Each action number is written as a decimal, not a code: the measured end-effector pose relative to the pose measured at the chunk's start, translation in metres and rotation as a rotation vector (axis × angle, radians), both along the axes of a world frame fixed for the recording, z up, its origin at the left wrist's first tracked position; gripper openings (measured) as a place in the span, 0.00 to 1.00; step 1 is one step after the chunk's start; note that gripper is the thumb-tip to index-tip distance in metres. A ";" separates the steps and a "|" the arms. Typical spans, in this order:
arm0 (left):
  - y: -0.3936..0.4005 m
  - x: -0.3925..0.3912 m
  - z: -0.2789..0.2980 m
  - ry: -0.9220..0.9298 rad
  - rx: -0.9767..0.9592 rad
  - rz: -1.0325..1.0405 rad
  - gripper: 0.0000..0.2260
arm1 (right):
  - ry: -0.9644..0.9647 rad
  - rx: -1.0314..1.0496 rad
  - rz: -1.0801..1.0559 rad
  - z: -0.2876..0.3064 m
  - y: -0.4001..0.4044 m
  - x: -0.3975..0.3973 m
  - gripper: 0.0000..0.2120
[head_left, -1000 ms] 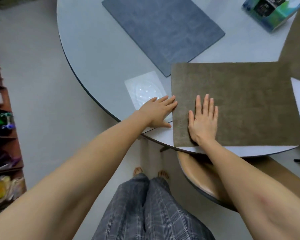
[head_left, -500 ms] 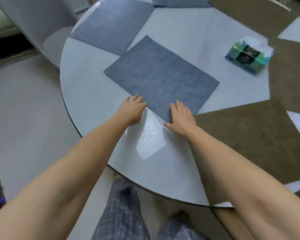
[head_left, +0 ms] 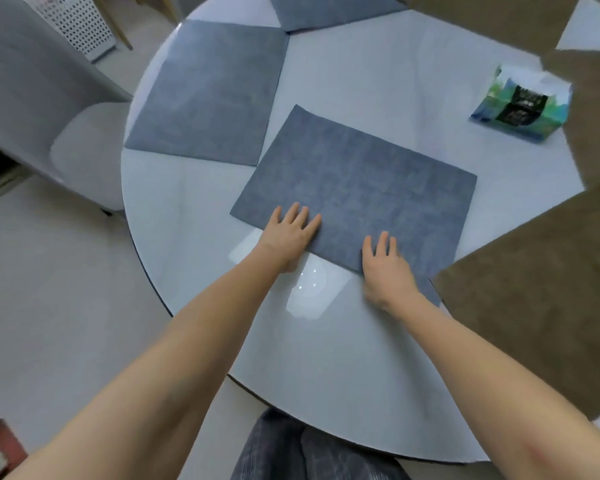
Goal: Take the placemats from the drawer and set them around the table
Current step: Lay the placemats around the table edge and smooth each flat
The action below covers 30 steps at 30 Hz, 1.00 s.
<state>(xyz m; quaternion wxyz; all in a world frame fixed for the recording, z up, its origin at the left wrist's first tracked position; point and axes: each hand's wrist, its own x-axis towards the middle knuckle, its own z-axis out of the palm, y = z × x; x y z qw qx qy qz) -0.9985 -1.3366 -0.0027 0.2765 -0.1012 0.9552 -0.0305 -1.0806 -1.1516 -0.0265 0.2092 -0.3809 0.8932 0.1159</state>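
You were in the middle of squaring up one blue placemat [head_left: 357, 195] on the round table [head_left: 194, 237] — your left hand [head_left: 290, 233] lay flat with its fingers spread on the mat's near-left edge, and your right hand [head_left: 383, 268] was flat too, fingers straight, pressing the near corner. Neither hand gripped anything. That mat sat inward of the rim and at a slant, so the next move probably called for sliding it toward the near edge and turning it to line up with the rim, the way the second blue placemat [head_left: 208, 95] lay at the left. A brown placemat [head_left: 541, 289] already sat just to the right. The tabletop was glossy and pale, with a ceiling light's glare between your wrists — a tissue pack [head_left: 520, 105] rested beyond, and a grey chair [head_left: 42, 109] stood at the left on a light floor.
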 end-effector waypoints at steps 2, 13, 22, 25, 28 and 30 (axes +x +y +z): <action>-0.004 -0.008 -0.003 -0.009 -0.021 -0.058 0.39 | -0.003 -0.005 -0.012 -0.001 -0.002 -0.001 0.30; -0.015 -0.063 0.023 0.255 0.015 -0.199 0.13 | -0.154 -0.534 -0.487 0.014 -0.001 -0.020 0.20; -0.054 -0.052 0.075 0.326 -0.115 -0.411 0.12 | 0.013 -0.419 -0.580 0.054 -0.048 0.018 0.23; -0.076 -0.029 0.076 0.356 -0.053 -0.464 0.12 | 0.277 -0.319 -0.418 0.078 -0.063 0.032 0.10; -0.083 -0.002 0.077 0.371 0.016 -0.523 0.12 | 0.460 -0.272 -0.324 0.085 -0.064 0.058 0.08; -0.081 0.014 0.073 0.384 0.051 -0.571 0.13 | 0.475 -0.184 -0.311 0.088 -0.058 0.080 0.09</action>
